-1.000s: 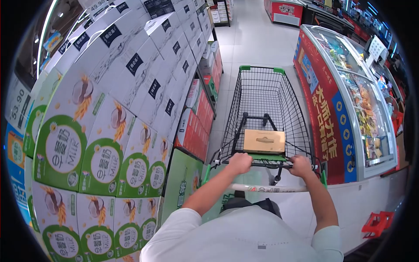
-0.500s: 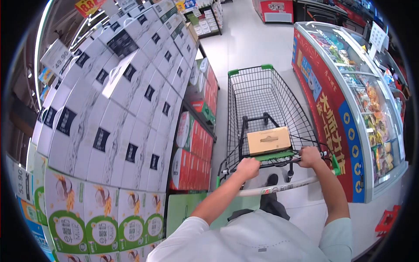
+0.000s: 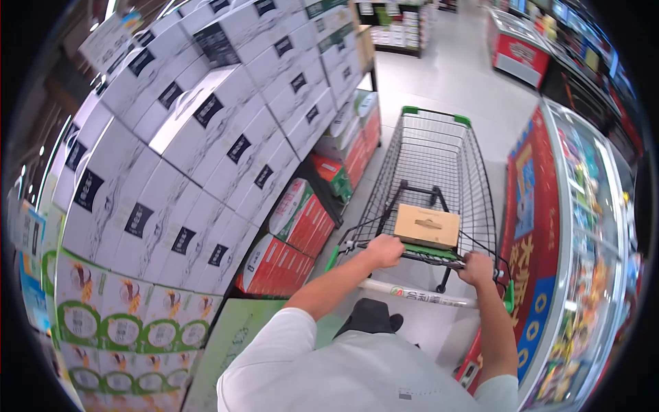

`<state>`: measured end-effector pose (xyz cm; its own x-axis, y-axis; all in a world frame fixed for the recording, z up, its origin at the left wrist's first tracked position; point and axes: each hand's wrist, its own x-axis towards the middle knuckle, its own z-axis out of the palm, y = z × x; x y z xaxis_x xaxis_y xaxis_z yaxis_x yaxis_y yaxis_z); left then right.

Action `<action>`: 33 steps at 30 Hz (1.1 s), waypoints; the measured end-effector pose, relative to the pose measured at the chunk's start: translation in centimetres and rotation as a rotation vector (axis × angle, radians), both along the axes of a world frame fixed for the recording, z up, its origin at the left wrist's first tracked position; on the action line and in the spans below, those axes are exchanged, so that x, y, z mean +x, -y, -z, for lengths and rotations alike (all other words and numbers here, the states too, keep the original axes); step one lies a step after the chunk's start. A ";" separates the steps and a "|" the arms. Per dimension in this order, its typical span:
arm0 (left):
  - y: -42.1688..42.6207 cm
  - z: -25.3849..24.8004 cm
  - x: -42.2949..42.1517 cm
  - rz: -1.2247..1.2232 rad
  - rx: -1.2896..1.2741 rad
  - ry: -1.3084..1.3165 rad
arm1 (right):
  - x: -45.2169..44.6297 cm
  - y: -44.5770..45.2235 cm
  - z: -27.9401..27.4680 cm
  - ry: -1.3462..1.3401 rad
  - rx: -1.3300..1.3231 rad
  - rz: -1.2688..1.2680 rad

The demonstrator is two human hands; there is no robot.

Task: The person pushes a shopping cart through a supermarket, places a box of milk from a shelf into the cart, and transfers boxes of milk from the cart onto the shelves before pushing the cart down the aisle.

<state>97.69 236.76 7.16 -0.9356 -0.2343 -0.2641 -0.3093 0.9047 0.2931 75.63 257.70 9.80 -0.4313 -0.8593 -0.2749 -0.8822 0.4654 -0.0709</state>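
Observation:
A wire shopping cart (image 3: 449, 154) with green corner caps stands in front of me. My left hand (image 3: 386, 251) is closed around the left part of the rear upper edge of its basket. On the right part of that edge my right hand (image 3: 476, 268) is closed too. Both hands are ahead of the white cart handle (image 3: 432, 296), which lies nearer my body. A brown cardboard box (image 3: 427, 226) with a cut-out grip rests at the cart's rear, just beyond my hands and touched by neither.
Tall stacks of white marbled cartons (image 3: 206, 144) line the left side, above green-and-white milk cartons (image 3: 123, 329). Red cartons (image 3: 281, 264) sit low beside the cart. A glass-topped freezer (image 3: 583, 226) with red panels runs along the right. Pale floor (image 3: 449, 75) stretches ahead.
The view has swung to the left, and the cart now points up and slightly right past the carton stacks. More of the freezer at the back shows. Both hands keep their hold on the cart.

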 end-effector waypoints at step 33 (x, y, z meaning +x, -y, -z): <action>37.4 3.7 -39.4 0.043 0.043 -0.065 | -39.4 36.4 5.4 -0.017 -0.155 0.007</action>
<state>58.27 199.32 3.48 -0.9601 -0.1829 -0.2117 -0.2491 0.9030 0.3499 36.25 221.30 4.41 -0.4412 -0.8876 -0.1321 -0.8806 0.4566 -0.1270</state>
